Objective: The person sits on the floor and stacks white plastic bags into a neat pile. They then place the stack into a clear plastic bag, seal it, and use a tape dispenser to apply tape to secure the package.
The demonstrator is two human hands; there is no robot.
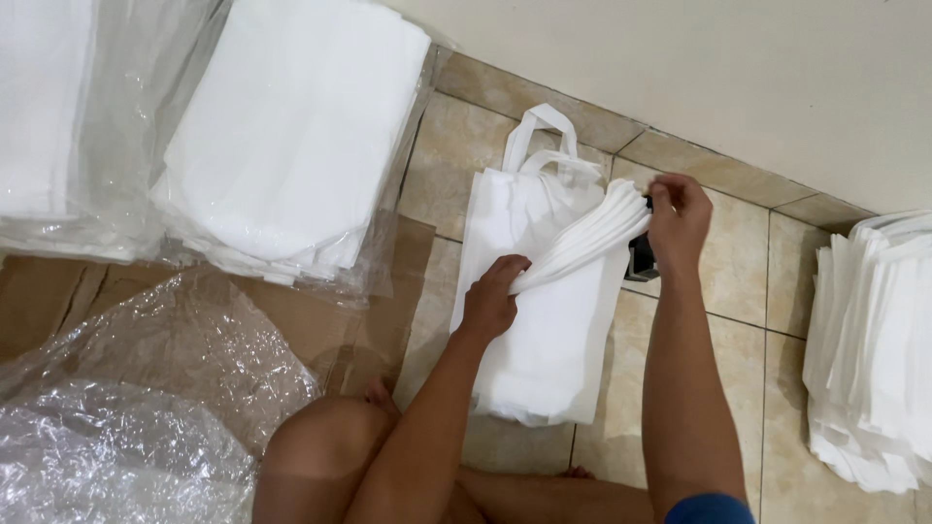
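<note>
Lying in an open clear plastic wrapper (388, 146) is a stack of white fabric bags (291, 136). On the tiled floor (738, 262), the left hand (488, 296) and right hand (677, 221) each pinch an end of a bundle of white handle straps (585, 238) above a tote bag pile (544, 320). Behind the right hand sits a dark object (641, 260), mostly hidden.

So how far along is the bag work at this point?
Done: one white bag stack sits by the wall. In hand: the left hand and right hand pinch a bundle of handles over the floor pile. Left, apparently: wrapped stacks still in plastic.
</note>
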